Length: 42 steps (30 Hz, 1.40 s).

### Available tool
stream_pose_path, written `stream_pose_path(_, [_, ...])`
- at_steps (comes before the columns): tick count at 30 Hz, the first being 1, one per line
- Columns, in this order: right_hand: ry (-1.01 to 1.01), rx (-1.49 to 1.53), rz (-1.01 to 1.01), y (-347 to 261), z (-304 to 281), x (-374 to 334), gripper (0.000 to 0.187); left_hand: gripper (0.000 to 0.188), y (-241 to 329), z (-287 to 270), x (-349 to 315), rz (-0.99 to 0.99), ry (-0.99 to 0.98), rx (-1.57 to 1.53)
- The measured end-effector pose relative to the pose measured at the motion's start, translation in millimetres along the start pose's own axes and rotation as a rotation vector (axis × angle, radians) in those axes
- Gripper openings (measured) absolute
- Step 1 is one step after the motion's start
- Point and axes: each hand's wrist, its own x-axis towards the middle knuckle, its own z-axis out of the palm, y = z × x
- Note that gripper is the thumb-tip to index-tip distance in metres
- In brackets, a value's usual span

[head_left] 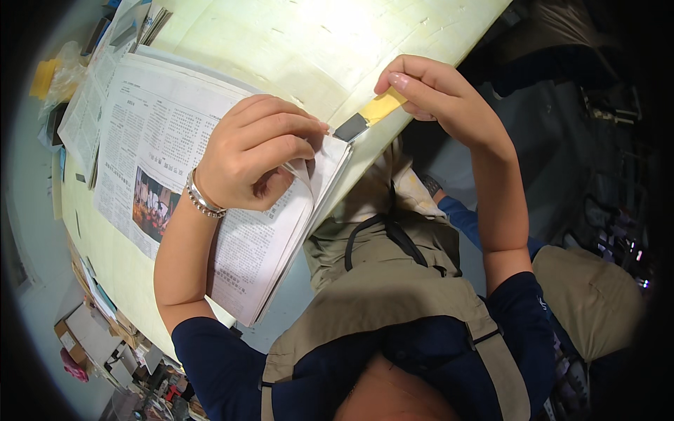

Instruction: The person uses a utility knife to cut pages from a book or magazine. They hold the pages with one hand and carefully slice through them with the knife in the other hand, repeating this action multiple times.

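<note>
Upper centre: yellow strip (pixel 383 105), dark piece (pixel 350 128) at its end, pinched in right hand (pixel 444 95) beside newspaper stack (pixel 256 245). Left hand (pixel 256 151) curled over lifted page (pixel 307 188); grip cannot be told. Stack corner apparently being worked; steadied page seemingly needed next.

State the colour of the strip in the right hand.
The strip is yellow; head view.

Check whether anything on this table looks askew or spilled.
One thing: the newspaper's top sheet curls upward along its right edge, beside the left hand, so it looks askew against the flatter sheets beneath. I see no spill.
</note>
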Motion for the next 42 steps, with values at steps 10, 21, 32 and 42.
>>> stream_pose_path(10, [-0.172,0.087,0.131,-4.5,8.7,15.1,0.027,0.035,-2.7,1.5,0.7,0.009,-0.029,-0.007])
stream_pose_path(21, [-0.005,0.047,0.064,-1.4,29.6,-8.0,0.026,0.030,-0.9,-2.7,-1.0,-0.015,0.007,-0.083])
stream_pose_path(32, [0.145,0.015,0.056,-4.1,28.4,-11.0,0.025,0.027,-3.2,1.8,-1.8,-0.001,-0.013,-0.011])
stream_pose_path(42, [0.016,0.063,0.066,4.4,51.0,-11.0,0.025,0.030,-5.7,3.0,-2.8,0.033,0.018,-0.022])
